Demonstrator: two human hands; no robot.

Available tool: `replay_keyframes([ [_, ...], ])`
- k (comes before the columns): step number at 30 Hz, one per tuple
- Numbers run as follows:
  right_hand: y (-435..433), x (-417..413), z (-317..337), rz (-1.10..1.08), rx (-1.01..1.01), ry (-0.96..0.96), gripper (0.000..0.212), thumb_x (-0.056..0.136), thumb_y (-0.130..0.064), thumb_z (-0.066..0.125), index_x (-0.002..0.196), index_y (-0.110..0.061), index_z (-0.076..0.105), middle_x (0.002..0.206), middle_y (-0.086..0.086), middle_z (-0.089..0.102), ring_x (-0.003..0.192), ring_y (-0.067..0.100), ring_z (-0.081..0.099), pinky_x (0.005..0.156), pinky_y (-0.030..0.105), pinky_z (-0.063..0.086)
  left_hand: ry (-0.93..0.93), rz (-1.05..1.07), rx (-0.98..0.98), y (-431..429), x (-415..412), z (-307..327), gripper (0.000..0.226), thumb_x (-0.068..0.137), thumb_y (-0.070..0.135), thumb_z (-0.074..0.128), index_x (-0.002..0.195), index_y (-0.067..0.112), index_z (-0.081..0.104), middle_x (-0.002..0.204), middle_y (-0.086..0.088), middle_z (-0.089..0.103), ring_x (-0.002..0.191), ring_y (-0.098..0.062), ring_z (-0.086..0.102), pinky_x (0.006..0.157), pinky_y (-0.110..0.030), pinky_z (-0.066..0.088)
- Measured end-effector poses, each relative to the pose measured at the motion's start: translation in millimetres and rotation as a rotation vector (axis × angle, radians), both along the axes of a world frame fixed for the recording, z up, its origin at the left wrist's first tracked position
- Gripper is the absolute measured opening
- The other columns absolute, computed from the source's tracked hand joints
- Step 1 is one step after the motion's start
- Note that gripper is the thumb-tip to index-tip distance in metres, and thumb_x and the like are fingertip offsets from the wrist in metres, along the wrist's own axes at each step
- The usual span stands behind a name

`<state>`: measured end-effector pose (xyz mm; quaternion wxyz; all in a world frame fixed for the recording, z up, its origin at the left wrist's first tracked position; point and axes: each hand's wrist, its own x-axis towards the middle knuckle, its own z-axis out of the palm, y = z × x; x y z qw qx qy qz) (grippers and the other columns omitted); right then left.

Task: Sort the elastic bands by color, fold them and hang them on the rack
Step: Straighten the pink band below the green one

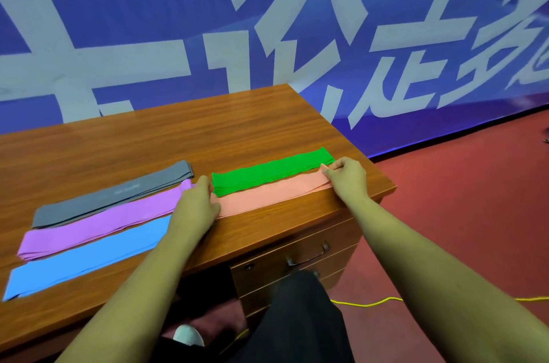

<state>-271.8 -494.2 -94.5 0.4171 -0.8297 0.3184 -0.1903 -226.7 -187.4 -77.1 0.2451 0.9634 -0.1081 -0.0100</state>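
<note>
Pinched between the thumb and bent fingers of the right hand point(346, 175) is the right end of a salmon-pink elastic band point(267, 195), lifted slightly off the wood near the desk's right edge. The band's left end is held under the left hand point(196, 205), with the thumb laid on top and the fingers curled down over it; that end is largely hidden by the hand. Between the two hands the band is stretched flat along the wooden desk point(208, 137).

Nearest the camera, a leg in dark trousers point(300, 318) and a white shoe point(188, 336) are seen below the desk edge, with a yellow cord point(365, 303) lying on the red carpet point(460, 214). A drawer unit with a dark metal handle point(309, 255) is fitted under the desk's right side.

On the desk's left part, three folded bands are laid side by side, edges touching or overlapping: a blue band point(86, 255) closest, a purple band point(101, 223) behind it, and a grey band point(113, 193) farthest. The right ends of the blue and purple bands are covered by the left hand and forearm. A folded green band point(273, 171) is set just beyond the salmon-pink one, its near edge touching it, and the right fingertips are placed right beside its right end.

Behind the desk, a blue banner point(297, 6) with large white characters is spread across the wall.
</note>
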Motion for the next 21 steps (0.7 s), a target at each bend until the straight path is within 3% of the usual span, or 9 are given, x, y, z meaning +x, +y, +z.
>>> replay_keyframes([
  [3, 2.5, -2.6, -1.2, 0.001, -0.057, -0.017, 0.024, 0.088, -0.031, 0.071, 0.082, -0.009, 0.065, 0.085, 0.0, 0.065, 0.083, 0.014, 0.059, 0.054, 0.019, 0.036, -0.031, 0.001, 0.009, -0.9, -1.6, -2.5, 0.028, 0.086, 0.007, 0.062, 0.112, 0.009, 0.053, 0.101, -0.01, 0.051, 0.083, -0.028, 0.057, 0.066, -0.031, 0.041],
  [5, 1.0, -1.8, -4.1, -0.019, -0.083, -0.029, 0.023, 0.088, -0.033, 0.07, 0.08, -0.013, 0.063, 0.085, -0.001, 0.066, 0.084, 0.016, 0.06, 0.056, 0.022, 0.041, -0.051, 0.005, 0.011, -1.0, -1.7, -3.7, 0.029, 0.087, 0.013, 0.065, 0.113, 0.011, 0.054, 0.104, -0.011, 0.053, 0.089, -0.031, 0.06, 0.068, -0.032, 0.043],
  [8, -0.9, -0.5, -12.3, -0.034, -0.189, 0.016, 0.015, 0.088, -0.032, 0.07, 0.088, -0.017, 0.067, 0.097, 0.002, 0.068, 0.097, 0.023, 0.061, 0.075, 0.034, 0.053, -0.068, -0.005, 0.053, 0.2, 0.0, -4.9, 0.028, 0.085, 0.02, 0.068, 0.109, 0.012, 0.056, 0.095, -0.006, 0.055, 0.095, -0.031, 0.06, 0.072, -0.035, 0.047],
  [10, 0.3, -0.4, -14.5, -0.058, -0.28, 0.089, 0.023, 0.089, -0.03, 0.068, 0.106, -0.014, 0.068, 0.11, 0.006, 0.064, 0.11, 0.027, 0.055, 0.09, 0.038, 0.048, -0.068, 0.005, 0.087, 1.7, 3.9, -5.4, 0.031, 0.082, 0.024, 0.071, 0.109, 0.013, 0.059, 0.102, -0.01, 0.058, 0.103, -0.032, 0.056, 0.08, -0.039, 0.048],
  [12, 1.6, 3.1, -12.0, -0.088, -0.32, 0.171, 0.03, 0.09, -0.03, 0.066, 0.113, -0.011, 0.065, 0.116, 0.01, 0.062, 0.113, 0.03, 0.052, 0.092, 0.039, 0.046, -0.047, 0.02, 0.114, 1.9, 7.3, -3.9, 0.036, 0.082, 0.027, 0.072, 0.112, 0.013, 0.06, 0.109, -0.012, 0.06, 0.108, -0.031, 0.054, 0.083, -0.04, 0.048],
  [16, 3.6, 12.7, -0.3, -0.128, -0.221, 0.314, 0.026, 0.089, -0.024, 0.064, 0.11, -0.009, 0.064, 0.117, 0.014, 0.066, 0.113, 0.037, 0.057, 0.092, 0.041, 0.047, -0.005, 0.012, 0.118, 0.2, 9.6, -1.3, 0.036, 0.084, 0.027, 0.071, 0.114, 0.011, 0.06, 0.105, -0.009, 0.066, 0.099, -0.026, 0.06, 0.076, -0.034, 0.049],
  [21, 6.3, 17.0, 9.1, -0.153, -0.138, 0.361, 0.033, 0.089, -0.027, 0.061, 0.119, -0.011, 0.061, 0.128, 0.013, 0.06, 0.124, 0.036, 0.049, 0.101, 0.043, 0.04, 0.041, 0.014, 0.177, -1.5, 11.0, -0.1, 0.033, 0.088, 0.028, 0.068, 0.114, 0.008, 0.063, 0.105, -0.012, 0.067, 0.098, -0.029, 0.062, 0.081, -0.037, 0.051],
])
